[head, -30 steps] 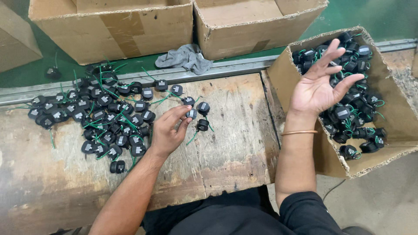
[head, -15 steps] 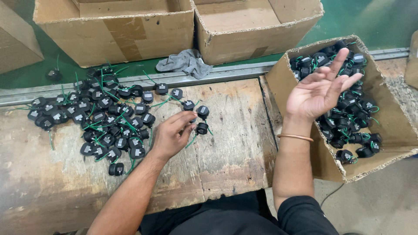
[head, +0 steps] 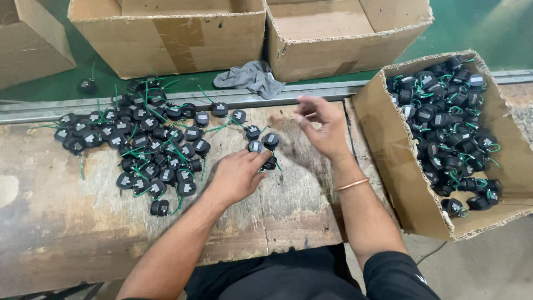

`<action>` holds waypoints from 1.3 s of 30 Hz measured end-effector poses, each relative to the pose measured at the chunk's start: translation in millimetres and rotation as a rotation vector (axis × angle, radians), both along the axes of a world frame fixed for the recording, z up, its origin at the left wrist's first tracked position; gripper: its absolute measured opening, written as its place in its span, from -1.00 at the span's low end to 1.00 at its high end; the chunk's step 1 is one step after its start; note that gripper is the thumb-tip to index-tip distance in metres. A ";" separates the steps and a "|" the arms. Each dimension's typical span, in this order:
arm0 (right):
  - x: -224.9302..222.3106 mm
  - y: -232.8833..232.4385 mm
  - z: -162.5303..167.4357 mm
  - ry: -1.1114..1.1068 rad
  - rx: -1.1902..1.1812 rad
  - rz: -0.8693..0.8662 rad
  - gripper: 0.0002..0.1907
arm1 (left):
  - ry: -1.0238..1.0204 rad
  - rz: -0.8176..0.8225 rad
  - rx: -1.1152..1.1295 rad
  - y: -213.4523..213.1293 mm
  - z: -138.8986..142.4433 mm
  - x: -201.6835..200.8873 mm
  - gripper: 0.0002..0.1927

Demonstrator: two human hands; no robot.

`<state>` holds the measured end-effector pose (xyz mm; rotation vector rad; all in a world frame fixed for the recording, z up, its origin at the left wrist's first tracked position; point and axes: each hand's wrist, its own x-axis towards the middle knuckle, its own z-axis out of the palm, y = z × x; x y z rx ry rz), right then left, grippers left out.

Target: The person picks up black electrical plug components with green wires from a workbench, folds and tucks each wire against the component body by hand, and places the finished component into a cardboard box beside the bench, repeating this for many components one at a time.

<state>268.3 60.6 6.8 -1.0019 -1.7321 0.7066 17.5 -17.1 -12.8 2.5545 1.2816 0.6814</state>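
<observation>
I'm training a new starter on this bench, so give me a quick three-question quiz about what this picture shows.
1. True or false: the left hand rests on the worn wooden bench among the small black parts.
2. What is the right hand doing? A) digging in the box of parts B) raised over the bench, holding nothing visible C) gripping the grey rag
3. What colour are the wires on the black parts?

Key: 1 true; 2 B; 3 green.

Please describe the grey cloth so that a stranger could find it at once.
Find the two big cardboard boxes behind the worn wooden table. The grey cloth lies crumpled on the green surface between them. It is the only soft thing; everything near it is hard, black and green-wired.
</observation>
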 end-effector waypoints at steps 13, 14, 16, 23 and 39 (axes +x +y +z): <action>-81.4 17.3 -7.3 -0.266 0.048 0.444 -0.32 | -0.355 0.365 0.218 14.1 6.1 -18.4 -0.66; -83.7 16.1 -9.3 -0.302 0.068 0.429 -0.35 | -0.344 0.395 0.273 18.6 6.6 -21.1 -0.62; -84.8 14.0 -12.1 -0.343 0.087 0.405 -0.35 | -0.303 0.466 0.245 29.7 7.5 -27.4 -0.49; -77.5 8.9 -18.3 -0.390 0.101 0.417 -0.23 | 0.010 0.532 0.015 43.5 10.7 -21.9 -0.07; -44.4 4.2 -24.3 -0.405 0.049 0.609 -0.31 | -0.179 0.305 -0.082 50.5 14.7 -31.0 -0.56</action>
